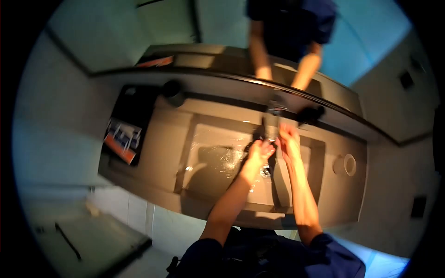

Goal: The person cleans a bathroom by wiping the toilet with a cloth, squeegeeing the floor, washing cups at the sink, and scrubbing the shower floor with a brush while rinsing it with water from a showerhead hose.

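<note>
A metal faucet stands at the back of a rectangular sink. My left hand is just below the spout, its fingers apart and nothing seen in it. Close by on the right, beside the spout, is my right hand, blurred, with its fingers partly spread and no object visible in it. The two hands are near each other, and whether they touch is unclear. Water glints on the basin floor under and to the left of my hands.
On the counter's left end, a black tray holds packets, with a dark cup beside it. A dark object lies right of the faucet. A white cup stands at the right. Behind, a mirror reflects a person.
</note>
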`<state>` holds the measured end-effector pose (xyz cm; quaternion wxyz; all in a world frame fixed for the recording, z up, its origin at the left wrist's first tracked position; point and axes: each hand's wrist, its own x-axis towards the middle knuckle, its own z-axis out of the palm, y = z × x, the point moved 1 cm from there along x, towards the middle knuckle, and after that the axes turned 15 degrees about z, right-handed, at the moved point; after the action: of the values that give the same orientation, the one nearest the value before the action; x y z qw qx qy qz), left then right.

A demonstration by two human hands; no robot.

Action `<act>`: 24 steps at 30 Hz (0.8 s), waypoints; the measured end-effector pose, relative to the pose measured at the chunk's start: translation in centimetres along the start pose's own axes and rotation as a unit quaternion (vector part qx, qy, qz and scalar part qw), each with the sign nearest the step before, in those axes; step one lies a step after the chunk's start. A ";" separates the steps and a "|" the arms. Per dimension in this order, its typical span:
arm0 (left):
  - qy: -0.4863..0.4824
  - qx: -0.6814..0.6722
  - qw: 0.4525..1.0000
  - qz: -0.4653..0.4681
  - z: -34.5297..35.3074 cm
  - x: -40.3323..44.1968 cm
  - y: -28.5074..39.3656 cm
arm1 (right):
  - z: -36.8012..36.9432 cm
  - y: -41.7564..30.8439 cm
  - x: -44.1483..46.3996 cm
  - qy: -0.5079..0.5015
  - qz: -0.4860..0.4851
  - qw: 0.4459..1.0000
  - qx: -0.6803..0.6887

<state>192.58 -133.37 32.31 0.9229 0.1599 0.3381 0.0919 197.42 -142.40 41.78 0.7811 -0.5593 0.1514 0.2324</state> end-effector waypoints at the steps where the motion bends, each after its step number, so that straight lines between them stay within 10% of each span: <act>1: -0.131 -0.084 0.988 -0.014 -2.5 4.6 -2.1 | 1.4 2.4 -1.5 -0.077 0.136 0.977 0.148; 2: -0.125 -0.170 0.976 0.054 -8.6 14.8 -11.9 | 0.1 7.2 1.0 -0.087 0.261 0.952 0.131; 4: -0.037 0.059 0.989 0.127 -1.4 2.0 -3.1 | -0.8 11.8 1.7 -0.102 0.370 0.921 0.070; 9: -0.080 0.176 0.972 0.133 -0.6 1.8 -3.9 | -3.4 12.2 1.3 -0.085 0.362 0.927 -0.045; 15: -0.131 0.234 0.959 0.092 0.4 2.1 -4.0 | -5.5 6.8 3.9 0.031 0.013 0.970 -0.240; 20: -0.185 0.088 0.978 0.041 1.2 0.8 -5.0 | 3.1 -5.1 -1.4 0.058 -0.384 0.861 -0.329; 23: -0.173 0.360 0.916 0.049 2.4 -3.1 -0.3 | 5.6 -7.6 -1.4 -0.056 -0.441 0.746 -0.496; 24: -0.206 0.500 0.803 0.252 -0.4 0.1 -4.1 | 5.5 -7.4 -1.6 -0.078 -0.459 0.708 -0.531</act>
<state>192.70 -137.10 30.48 0.7072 0.6939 0.0872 0.1040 199.87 -139.46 50.35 0.3748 -0.8622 -0.3335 -0.0696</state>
